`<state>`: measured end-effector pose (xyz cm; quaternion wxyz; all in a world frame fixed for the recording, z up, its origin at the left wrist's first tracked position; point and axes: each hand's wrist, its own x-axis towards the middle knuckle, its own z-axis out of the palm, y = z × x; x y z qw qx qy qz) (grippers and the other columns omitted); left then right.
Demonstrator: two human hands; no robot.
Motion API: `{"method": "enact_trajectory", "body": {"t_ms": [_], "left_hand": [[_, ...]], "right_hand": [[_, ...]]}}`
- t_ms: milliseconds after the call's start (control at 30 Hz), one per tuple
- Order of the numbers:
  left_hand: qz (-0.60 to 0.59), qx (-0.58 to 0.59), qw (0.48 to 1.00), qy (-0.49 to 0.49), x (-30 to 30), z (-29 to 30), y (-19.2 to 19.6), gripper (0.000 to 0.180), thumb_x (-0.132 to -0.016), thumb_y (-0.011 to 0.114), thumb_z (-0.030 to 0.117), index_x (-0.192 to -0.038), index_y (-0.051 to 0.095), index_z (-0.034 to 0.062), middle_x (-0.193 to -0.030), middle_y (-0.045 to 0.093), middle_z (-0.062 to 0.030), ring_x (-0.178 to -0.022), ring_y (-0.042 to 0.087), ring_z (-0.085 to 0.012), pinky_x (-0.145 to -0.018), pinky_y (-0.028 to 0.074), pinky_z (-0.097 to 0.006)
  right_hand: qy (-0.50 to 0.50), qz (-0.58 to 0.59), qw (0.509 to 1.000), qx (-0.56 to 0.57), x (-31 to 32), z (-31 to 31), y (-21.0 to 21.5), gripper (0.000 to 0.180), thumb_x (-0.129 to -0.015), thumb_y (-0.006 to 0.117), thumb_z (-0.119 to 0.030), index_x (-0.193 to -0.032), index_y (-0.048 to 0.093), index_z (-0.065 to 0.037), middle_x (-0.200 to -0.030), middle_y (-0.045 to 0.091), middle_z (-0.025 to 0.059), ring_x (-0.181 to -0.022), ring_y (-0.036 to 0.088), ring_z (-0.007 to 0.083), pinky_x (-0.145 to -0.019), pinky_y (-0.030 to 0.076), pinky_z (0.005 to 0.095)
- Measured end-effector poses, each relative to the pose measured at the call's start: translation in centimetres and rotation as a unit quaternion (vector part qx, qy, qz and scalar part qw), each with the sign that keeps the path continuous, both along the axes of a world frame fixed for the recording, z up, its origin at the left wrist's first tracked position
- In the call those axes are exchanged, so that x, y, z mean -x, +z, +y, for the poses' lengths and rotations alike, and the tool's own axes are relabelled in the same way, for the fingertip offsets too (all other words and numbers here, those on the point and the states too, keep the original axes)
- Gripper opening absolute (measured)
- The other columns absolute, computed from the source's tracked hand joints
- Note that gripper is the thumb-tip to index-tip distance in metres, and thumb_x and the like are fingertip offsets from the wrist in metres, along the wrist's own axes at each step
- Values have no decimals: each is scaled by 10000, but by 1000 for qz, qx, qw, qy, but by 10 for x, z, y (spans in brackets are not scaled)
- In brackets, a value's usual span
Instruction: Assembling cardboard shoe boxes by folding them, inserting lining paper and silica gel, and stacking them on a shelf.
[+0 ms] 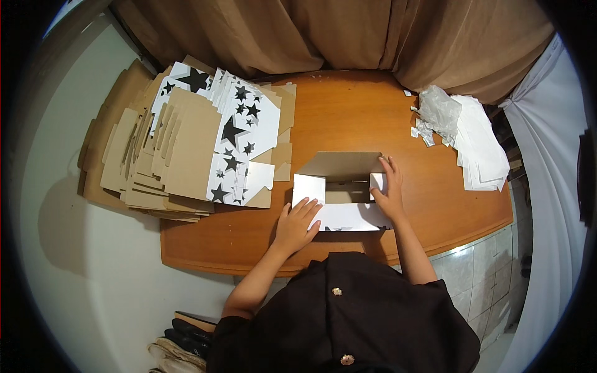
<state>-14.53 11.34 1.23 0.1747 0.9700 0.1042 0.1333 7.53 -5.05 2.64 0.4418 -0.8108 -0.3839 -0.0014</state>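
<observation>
While half-folded near table (348, 118) front edge, at its middle: cardboard box (342, 189), white outside, brown inside, back flap up. Left hand (297, 225) flat and spread on front-left panel, pressing, gripping nothing. Right hand (388, 193) open, fingers draped over right side flap, holding it inward. Probably light, stiff along panels, floppy at creases; easily dented or torn at tabs. Best taken by panel edges near folds, not by loose flaps. Stack of flat star-printed blanks (186, 149) overhanging table's left edge. Crumpled plastic (438, 112) and white sheets (482, 149) by back-right corner. Brown curtain (348, 31) behind.
</observation>
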Motion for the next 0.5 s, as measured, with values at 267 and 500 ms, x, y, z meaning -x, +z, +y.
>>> {"method": "enact_trajectory", "body": {"t_ms": [267,500], "left_hand": [[9,-6,999,30,-11,-8,8,462,-803,560,269,-1204,506,45,-1206,521,-94,-1181,425,-252,-964,288,-480],[-134,106,980,99,-12,-4,-5,603,-818,583,237,-1326,350,11,-1326,331,-220,-1230,320,-381,-1020,254,-469]], "right_hand": [[-75,9,995,71,-1,-17,0,831,-661,687,-93,-1387,284,-132,-1412,208,260,-1293,266,400,-1049,261,445],[-117,10,984,138,-5,-25,-10,930,-612,799,-306,-1382,298,-160,-1374,269,281,-1240,324,429,-1019,282,476]]}}
